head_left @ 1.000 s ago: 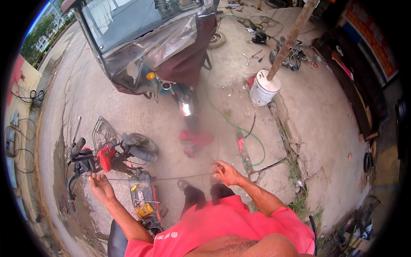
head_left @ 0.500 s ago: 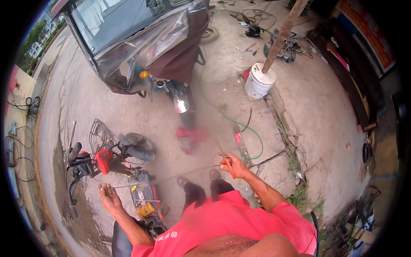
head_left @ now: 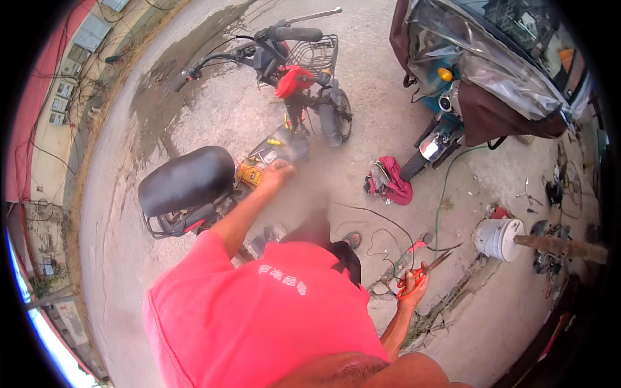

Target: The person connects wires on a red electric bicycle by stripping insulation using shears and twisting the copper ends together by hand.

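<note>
My left hand [head_left: 276,174] has curled fingers over the scooter's deck [head_left: 265,142], near a yellow object [head_left: 249,173]; haze and blur hide what, if anything, is in it. My right hand [head_left: 411,291] grips orange-handled scissors [head_left: 436,262], blades pointing up and right, with a thin dark cable [head_left: 407,233] at the fingers. That cable arches leftward across the concrete. Beside the scissors lie a red-handled tool [head_left: 417,244] and a green hose [head_left: 440,207].
A small scooter [head_left: 294,81] with a black seat [head_left: 184,181] stands at left. A covered three-wheeler [head_left: 491,110] is at upper right, a crumpled pink cloth [head_left: 394,181] by its wheel. A white bucket [head_left: 498,238] bearing a wooden post [head_left: 559,247] stands right, near scattered tools and parts.
The view has swung left toward the scooter. My left hand has moved forward over its deck, and the cable no longer stretches straight between my hands. The scissors remain in my right hand.
</note>
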Action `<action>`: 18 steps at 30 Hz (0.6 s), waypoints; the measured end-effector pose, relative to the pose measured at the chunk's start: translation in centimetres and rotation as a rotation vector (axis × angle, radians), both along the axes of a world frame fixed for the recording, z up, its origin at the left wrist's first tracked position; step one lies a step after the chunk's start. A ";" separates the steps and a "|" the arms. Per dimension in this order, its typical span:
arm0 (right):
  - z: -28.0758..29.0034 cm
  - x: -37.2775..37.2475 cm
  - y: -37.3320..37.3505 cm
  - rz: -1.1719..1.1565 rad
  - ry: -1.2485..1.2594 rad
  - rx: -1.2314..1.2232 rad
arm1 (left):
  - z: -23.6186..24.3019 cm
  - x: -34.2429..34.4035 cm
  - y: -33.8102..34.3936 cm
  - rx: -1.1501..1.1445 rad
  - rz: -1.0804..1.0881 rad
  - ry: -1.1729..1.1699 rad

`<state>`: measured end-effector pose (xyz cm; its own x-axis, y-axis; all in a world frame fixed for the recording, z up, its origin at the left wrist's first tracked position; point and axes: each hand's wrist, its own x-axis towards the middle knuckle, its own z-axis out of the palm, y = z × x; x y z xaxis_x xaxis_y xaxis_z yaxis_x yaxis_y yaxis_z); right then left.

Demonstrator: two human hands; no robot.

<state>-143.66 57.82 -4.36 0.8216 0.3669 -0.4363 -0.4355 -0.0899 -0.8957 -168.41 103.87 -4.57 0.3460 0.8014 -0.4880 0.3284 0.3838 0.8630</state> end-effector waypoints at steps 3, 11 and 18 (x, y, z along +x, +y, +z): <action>-0.3 0.3 -0.6 0.044 -0.013 -0.023 | -5.4 -5.4 -4.7 -0.104 0.006 0.101; 0.8 3.0 1.9 0.227 0.014 0.001 | -8.9 -14.3 -11.0 -0.353 0.258 0.253; 2.2 2.7 7.4 0.402 0.078 0.004 | -12.1 -18.2 -11.0 -0.333 0.300 0.283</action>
<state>-141.00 65.22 -2.12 0.5768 0.6541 -0.4892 -0.4325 -0.2635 -0.8623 -186.65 92.91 -16.64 -0.0571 0.6305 -0.7741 0.3647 0.7350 0.5717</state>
